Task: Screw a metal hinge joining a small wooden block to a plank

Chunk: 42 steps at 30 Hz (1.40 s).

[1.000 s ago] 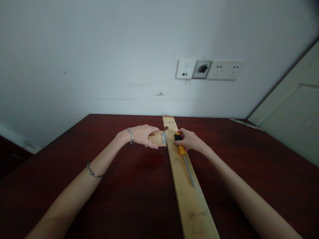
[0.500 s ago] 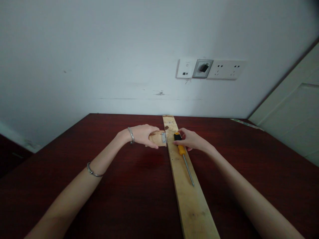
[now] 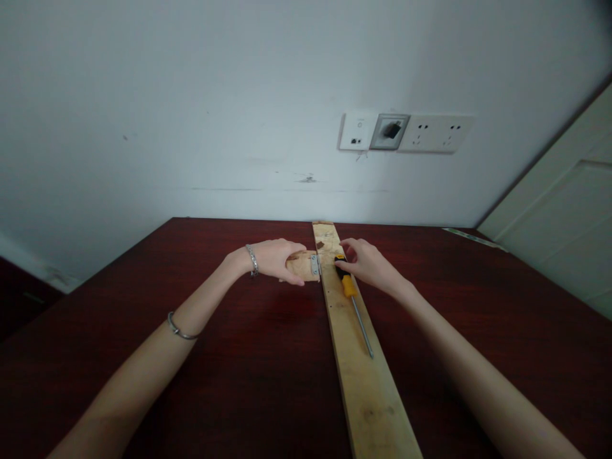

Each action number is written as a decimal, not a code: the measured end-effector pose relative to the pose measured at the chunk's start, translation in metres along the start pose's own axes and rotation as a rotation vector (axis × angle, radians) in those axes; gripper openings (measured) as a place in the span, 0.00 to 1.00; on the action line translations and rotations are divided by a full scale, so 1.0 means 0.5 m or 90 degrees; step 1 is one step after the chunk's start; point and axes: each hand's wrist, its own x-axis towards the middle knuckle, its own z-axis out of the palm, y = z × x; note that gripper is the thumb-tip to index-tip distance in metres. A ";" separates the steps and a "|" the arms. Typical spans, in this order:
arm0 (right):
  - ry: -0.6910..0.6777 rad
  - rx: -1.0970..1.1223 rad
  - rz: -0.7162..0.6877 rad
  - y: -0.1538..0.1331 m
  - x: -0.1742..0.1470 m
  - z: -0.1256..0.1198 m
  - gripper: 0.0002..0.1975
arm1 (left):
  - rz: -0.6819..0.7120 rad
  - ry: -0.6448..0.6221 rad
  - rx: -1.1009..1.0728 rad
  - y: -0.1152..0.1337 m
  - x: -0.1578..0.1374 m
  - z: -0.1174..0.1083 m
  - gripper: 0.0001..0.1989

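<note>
My left hand [image 3: 277, 258] is closed round a short wooden piece [image 3: 302, 266], thumb on the near side and fingers on the far side. A small metal hinge [image 3: 314, 264] is fixed at that piece's right end, against the edge of a long wooden plank [image 3: 351, 357]. On the plank lies a screwdriver [image 3: 349, 287] with a yellow and black handle, its shaft pointing toward me. My right hand [image 3: 370, 262] hovers over the handle's black end, thumb and fingers apart. The thumb overlaps the handle; whether it touches cannot be told.
The dark red tabletop [image 3: 229, 382] meets a white wall [image 3: 239, 115] at the back. Sockets with a black plug [image 3: 393, 131] are on the wall. A thin pale strip [image 3: 473, 238] lies at the back right, near a white panelled door [image 3: 568, 204].
My right hand has lifted slightly, its fingers spreading away from the screwdriver handle. The screwdriver, the plank and my left hand have stayed in place.
</note>
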 end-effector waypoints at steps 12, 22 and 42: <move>-0.168 0.260 -0.154 -0.051 -0.018 -0.003 0.36 | 0.035 -0.014 -0.075 0.014 -0.006 -0.010 0.29; -0.209 0.335 -0.128 -0.045 -0.009 -0.018 0.31 | 0.054 -0.020 -0.083 0.010 -0.005 -0.007 0.28; -0.167 0.264 -0.186 -0.054 -0.011 -0.021 0.27 | 0.055 -0.018 -0.076 0.006 -0.003 -0.004 0.30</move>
